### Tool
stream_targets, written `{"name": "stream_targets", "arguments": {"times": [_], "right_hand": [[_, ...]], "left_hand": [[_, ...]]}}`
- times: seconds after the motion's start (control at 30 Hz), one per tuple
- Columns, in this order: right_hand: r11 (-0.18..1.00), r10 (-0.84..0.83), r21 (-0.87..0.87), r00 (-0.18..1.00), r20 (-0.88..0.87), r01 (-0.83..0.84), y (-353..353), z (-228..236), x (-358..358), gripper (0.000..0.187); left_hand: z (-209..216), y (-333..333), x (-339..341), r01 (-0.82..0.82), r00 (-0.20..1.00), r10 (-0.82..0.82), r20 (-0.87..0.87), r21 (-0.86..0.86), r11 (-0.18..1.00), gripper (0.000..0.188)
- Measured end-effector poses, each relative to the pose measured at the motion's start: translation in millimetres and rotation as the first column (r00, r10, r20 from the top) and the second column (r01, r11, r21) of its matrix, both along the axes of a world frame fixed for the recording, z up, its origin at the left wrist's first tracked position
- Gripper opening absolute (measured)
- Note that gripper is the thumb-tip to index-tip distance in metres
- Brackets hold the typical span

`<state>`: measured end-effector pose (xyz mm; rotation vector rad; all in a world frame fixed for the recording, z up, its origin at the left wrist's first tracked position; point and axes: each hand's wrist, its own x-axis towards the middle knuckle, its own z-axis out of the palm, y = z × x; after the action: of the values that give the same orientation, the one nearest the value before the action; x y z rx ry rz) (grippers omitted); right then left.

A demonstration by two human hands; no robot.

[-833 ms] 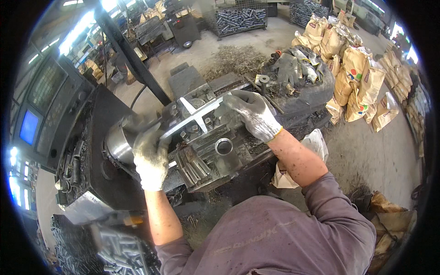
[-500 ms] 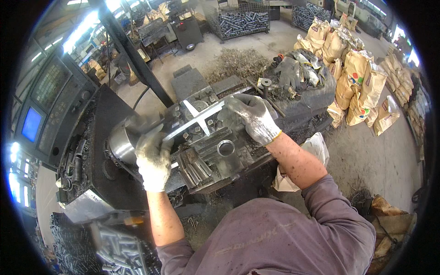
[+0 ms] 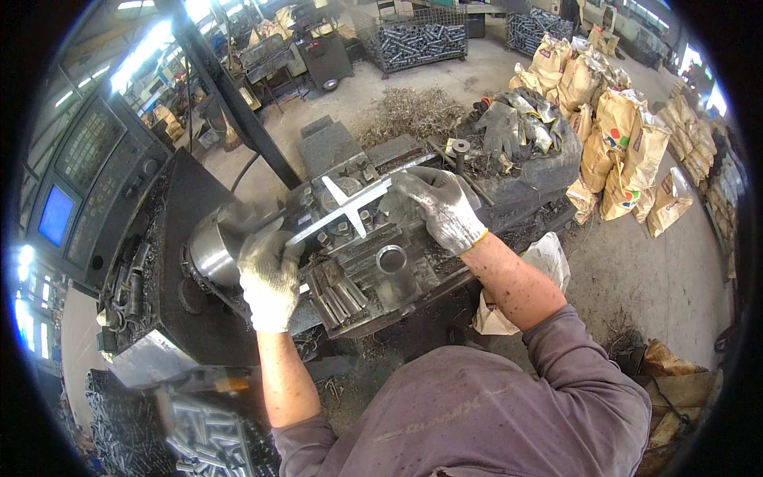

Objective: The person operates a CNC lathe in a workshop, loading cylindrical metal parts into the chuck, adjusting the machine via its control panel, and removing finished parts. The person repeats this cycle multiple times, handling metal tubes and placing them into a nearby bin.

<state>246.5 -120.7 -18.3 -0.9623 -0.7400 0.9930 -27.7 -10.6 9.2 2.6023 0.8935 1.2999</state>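
A long, silvery metal caliper [image 3: 346, 211] with cross-shaped jaws spans the gap between my two gloved hands, tilted up toward the right. My left hand [image 3: 269, 280] is closed round its lower left end, beside the shiny lathe chuck [image 3: 213, 248]. At the upper right end, my right hand [image 3: 447, 208] grips it between thumb and fingers. Beneath the caliper lies the dark machine carriage with its bolted tool post [image 3: 340, 230]. Nearer to me are a bundle of metal bars [image 3: 334, 292] and an upright hollow cylinder [image 3: 391, 259]. My fingers hide both ends of the caliper.
A control panel with a blue screen [image 3: 56, 215] stands at left. Dirty gloves [image 3: 509, 127] lie on the machine's right end, with paper sacks [image 3: 624, 131] beyond. Metal shavings [image 3: 417, 111] heap behind it. Metal parts fill a wire basket [image 3: 421, 41] and a lower-left bin [image 3: 207, 433].
The caliper has shifted slightly to the right, and my left hand has moved a little with it. Both hands keep their hold.
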Motion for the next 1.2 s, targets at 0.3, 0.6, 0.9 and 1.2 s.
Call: {"name": "stream_targets", "arguments": {"times": [0.3,0.6,0.9,1.2], "right_hand": [[0.999,-0.032,0.029,0.999,0.026,0.031,0.5,0.9,-4.8,0.042],[1.0,-0.007,0.002,0.999,0.044,0.007,2.6,0.6,-3.9,0.037],[0.979,-0.168,0.151,0.967,0.192,0.14,12.4,-0.4,-7.8,0.03],[0.969,-0.221,0.185,0.9,0.375,0.161,-0.5,25.5,11.7,0.024]], "left_hand": [[-3.4,4.0,-4.2,-0.001,1.0,0.0,-0.03,-0.019,1.0,0.017],[-8.7,3.7,-1.3,-0.035,0.999,0.034,-0.015,-0.076,0.996,0.017],[-14.7,-25.3,30.6,0.02,0.999,-0.002,0.054,-0.338,0.941,0.017],[-29.1,-43.0,58.5,0.035,0.989,0.004,0.149,-0.254,0.967,0.013]]}}
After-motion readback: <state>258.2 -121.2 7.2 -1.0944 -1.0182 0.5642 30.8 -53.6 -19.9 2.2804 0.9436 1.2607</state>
